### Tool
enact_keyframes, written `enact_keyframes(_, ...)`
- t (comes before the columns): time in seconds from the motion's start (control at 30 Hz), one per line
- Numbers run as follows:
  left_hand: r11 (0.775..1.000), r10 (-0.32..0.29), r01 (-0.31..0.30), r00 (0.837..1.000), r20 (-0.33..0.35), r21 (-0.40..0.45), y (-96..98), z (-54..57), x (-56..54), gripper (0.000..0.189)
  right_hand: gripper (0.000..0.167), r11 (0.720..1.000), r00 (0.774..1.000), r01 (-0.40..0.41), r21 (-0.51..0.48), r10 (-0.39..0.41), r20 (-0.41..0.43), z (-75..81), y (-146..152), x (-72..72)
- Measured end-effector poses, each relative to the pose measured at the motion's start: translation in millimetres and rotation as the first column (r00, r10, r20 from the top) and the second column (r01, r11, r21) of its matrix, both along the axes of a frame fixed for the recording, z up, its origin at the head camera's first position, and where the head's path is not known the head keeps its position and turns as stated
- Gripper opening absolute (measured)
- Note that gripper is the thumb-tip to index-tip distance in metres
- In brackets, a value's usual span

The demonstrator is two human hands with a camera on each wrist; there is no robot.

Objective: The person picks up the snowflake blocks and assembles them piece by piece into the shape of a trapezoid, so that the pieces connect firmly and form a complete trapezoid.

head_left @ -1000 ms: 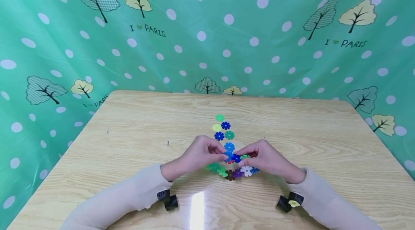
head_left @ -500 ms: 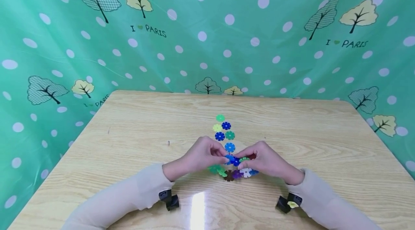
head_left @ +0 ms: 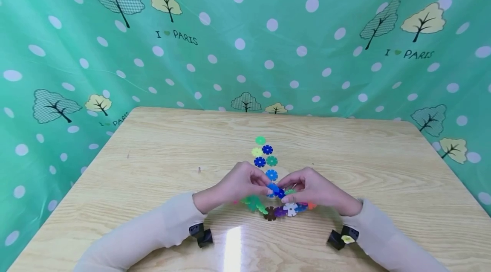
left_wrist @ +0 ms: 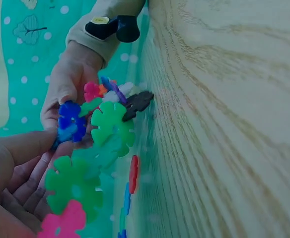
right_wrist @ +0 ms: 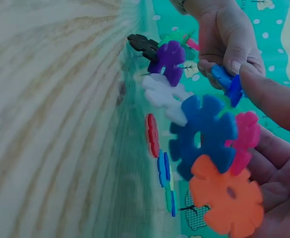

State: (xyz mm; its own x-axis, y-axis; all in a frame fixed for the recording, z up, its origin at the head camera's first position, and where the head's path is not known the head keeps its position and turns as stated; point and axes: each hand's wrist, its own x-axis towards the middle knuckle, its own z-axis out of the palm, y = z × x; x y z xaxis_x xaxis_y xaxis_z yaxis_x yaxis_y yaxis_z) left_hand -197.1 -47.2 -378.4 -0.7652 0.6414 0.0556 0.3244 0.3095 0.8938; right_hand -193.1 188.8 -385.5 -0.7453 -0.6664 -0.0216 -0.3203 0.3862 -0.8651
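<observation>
In the head view my left hand [head_left: 243,183] pinches a light blue snowflake disc [head_left: 273,188] between thumb and fingers. Against its edge sits a dark blue snowflake disc [head_left: 281,194], pinched by my right hand [head_left: 316,189]. The right wrist view shows these two, light blue [right_wrist: 220,75] and dark blue [right_wrist: 234,92], meeting at an angle at their notches. From the hands a curved chain of joined discs loops toward me, with a brown disc [head_left: 270,213], a purple disc [head_left: 280,211] and a white disc [head_left: 290,209]. An orange disc [right_wrist: 229,196] and a pink disc [left_wrist: 64,220] belong to it.
Loose discs lie on the wooden table [head_left: 172,140] beyond the hands: a green disc [head_left: 260,140], a yellow disc [head_left: 257,151], a teal disc [head_left: 271,160] and several blue ones. A red disc [right_wrist: 152,135] appears in the wrist views. A polka-dot curtain [head_left: 215,29] hangs behind.
Both hands have shifted slightly with the chain, which sits a little nearer me. The light blue disc has tilted against the dark blue one. Orange and pink discs now show beside the hands.
</observation>
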Motion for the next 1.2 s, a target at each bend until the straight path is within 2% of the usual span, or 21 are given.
enact_keyframes(0.13, 1.0, 0.013, -0.013, 1.0, 0.008, -0.004, 0.8, -1.8, 0.3, 0.007, 0.031, 0.999, 1.0, 0.0, -0.039, 0.0, 0.011, 0.2, -1.3, 1.3)
enact_keyframes(0.33, 1.0, 0.018, -0.02, 0.998, 0.066, 0.016, 3.2, -3.1, 1.2, 0.007, 0.02, 0.996, 0.999, 0.024, -0.091, -0.02, 0.044, -3.0, -3.4, 1.7)
enact_keyframes(0.5, 1.0, 0.007, -0.008, 0.997, 0.081, 0.013, 5.1, -2.8, 1.5, 0.008, 0.013, 0.995, 0.999, 0.028, -0.095, -0.026, 0.025, -5.9, -4.2, 1.7)
enact_keyframes(0.6, 1.0, 0.002, -0.002, 0.998, 0.069, -0.001, 2.3, -2.3, -3.1, 0.009, 0.011, 0.995, 1.0, 0.014, -0.103, -0.012, 0.017, -6.0, -3.0, 1.0)
enact_keyframes(0.73, 1.0, 0.015, -0.016, 0.998, 0.058, 0.014, -6.5, -4.9, -17.6, 0.014, 0.01, 0.993, 0.999, -0.017, -0.12, 0.021, 0.034, -5.8, 0.6, -1.5)
enact_keyframes(0.87, 0.995, 0.092, -0.096, 0.989, 0.12, 0.029, -15.1, -12.2, -34.0, 0.019, 0.01, 0.986, 0.994, -0.062, -0.155, 0.075, 0.08, -8.5, 4.9, -4.8)
enact_keyframes(1.0, 0.979, 0.203, -0.206, 0.96, 0.192, -0.006, -19.1, -18.2, -45.1, 0.021, 0.013, 0.978, 0.98, -0.084, -0.19, 0.115, 0.16, -12.6, 8.6, -6.7)
enact_keyframes(1.2, 0.946, 0.322, -0.325, 0.925, 0.201, -0.02, -19.7, -23.9, -59.0, 0.028, 0.016, 0.978, 0.973, -0.083, -0.191, 0.121, 0.195, -14.4, 10.1, -7.2)
